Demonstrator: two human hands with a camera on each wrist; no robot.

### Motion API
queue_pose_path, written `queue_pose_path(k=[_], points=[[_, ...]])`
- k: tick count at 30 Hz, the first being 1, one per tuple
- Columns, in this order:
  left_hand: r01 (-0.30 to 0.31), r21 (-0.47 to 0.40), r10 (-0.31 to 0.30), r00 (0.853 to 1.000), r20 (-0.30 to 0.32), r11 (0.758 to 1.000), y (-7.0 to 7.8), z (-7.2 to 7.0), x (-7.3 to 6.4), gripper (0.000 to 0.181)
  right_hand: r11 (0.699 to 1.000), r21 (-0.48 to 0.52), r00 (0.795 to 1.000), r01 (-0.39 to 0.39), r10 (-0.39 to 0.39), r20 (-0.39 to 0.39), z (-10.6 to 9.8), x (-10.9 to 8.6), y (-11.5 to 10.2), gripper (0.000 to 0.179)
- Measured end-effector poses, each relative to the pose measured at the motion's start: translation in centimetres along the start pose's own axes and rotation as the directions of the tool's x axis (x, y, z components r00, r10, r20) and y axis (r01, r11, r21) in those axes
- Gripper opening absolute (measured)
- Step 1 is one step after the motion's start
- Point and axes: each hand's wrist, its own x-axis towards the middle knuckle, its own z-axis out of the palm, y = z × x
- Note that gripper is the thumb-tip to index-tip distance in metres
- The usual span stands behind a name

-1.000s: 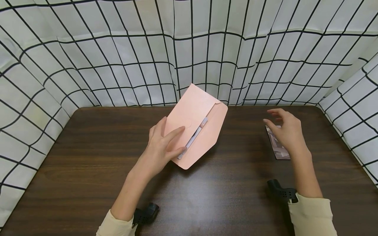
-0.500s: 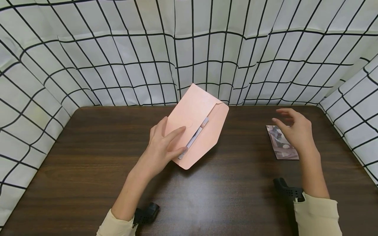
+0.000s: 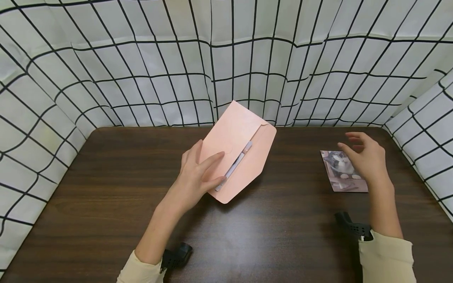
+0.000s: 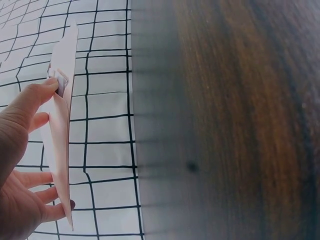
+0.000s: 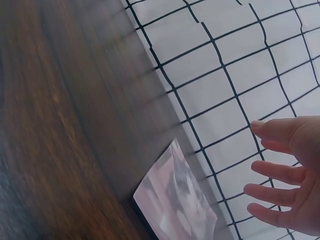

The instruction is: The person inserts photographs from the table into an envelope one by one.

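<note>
A pale pink envelope [image 3: 221,137] is tilted up off the dark table, its pointed flap lifted. My left hand [image 3: 191,173] grips it near its lower left edge. In the left wrist view, the thumb presses by the opening and fingers reach round the far edge of the envelope [image 4: 60,135]. A narrow greyish-lavender strip with a pinkish patch [image 3: 234,166] shows in the opening. My right hand [image 3: 369,159] hovers over a glossy photo card of a grey-and-white cat [image 3: 339,167], covering its right part. Its fingers are loosely bent, holding nothing; the right wrist view shows them apart from the photo card [image 5: 175,200].
The brown wooden table [image 3: 106,188] reaches back to a white curtain with black grid lines [image 3: 159,63], which also closes in both sides. Black wrist devices [image 3: 177,255] sit below both hands, by the cream sleeves.
My right hand has drawn to the right, uncovering more of the cat photo card. My left hand and the envelope have stayed nearly still.
</note>
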Motion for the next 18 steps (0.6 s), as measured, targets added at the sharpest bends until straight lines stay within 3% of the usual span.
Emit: queue_pose_path(k=[9,18], points=[[0.015,0.002,-0.015,1.000,0.013,1.000,0.2,-0.1,0.0,0.056,0.997,-0.017,0.997,-0.070,0.070,0.010,-0.4,0.1,1.4,0.058],[0.021,0.001,-0.021,1.000,0.015,1.000,0.2,-0.1,-0.1,0.056,0.996,-0.043,0.996,-0.079,0.080,0.026,-0.5,0.4,2.6,0.056]])
